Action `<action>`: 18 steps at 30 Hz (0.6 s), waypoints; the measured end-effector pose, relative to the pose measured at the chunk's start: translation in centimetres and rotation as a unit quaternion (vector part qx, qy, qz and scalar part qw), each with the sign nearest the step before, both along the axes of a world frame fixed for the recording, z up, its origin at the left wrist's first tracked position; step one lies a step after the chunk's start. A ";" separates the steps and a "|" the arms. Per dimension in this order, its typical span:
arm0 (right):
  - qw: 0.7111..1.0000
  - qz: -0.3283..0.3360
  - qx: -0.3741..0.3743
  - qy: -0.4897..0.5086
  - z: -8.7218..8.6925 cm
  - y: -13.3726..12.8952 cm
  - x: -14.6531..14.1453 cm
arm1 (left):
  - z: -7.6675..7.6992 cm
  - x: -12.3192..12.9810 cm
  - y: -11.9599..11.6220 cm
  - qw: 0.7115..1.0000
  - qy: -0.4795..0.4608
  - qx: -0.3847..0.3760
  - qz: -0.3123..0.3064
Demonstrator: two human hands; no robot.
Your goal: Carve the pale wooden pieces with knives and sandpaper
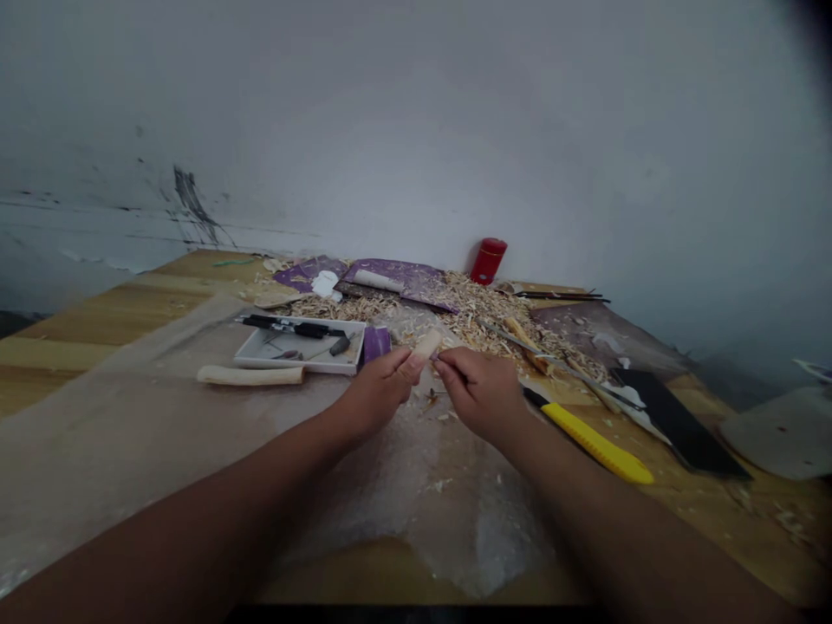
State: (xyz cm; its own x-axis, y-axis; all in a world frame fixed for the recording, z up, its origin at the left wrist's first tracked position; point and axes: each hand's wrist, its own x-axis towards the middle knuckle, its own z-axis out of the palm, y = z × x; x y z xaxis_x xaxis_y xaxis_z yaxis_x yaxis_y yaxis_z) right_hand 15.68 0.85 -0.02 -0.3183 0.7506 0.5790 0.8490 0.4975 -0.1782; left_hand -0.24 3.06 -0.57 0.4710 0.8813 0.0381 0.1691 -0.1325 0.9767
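A short pale piece of wood [427, 343] is gripped in my left hand [382, 390], its upper end sticking out past the thumb. Close on its right, my right hand [482, 392] is closed in a pinch at the wood's side. A small purplish edge shows at those fingertips, too small to name. Just beyond my left hand lie a folded purple sheet [377, 343] and a white tray [260, 351] with black pen-like tools and small bits. A pale carved wooden stick [250, 375] rests in front of the tray.
Plastic sheeting [195, 451] covers much of the wooden table. Wood shavings [481, 308] are heaped at the back beside a red canister [489, 261]. To the right lie a yellow-handled cutter [598, 442], a long thin metal tool [565, 364] and a black flat bar [676, 420].
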 end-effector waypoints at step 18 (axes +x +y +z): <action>0.994 0.020 0.075 0.079 1.5 -1.5 0.2 | -0.5 -0.1 0.3 0.997 -0.064 -0.029 0.016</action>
State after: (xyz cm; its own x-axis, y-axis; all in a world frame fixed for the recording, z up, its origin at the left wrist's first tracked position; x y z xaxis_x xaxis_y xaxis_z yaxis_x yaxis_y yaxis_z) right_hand 15.89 -0.67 1.52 -0.2418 0.6403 0.7291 0.7958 0.5608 -0.2285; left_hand -0.32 3.34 -1.05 0.4376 0.8981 0.0445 0.0465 -0.0721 0.9963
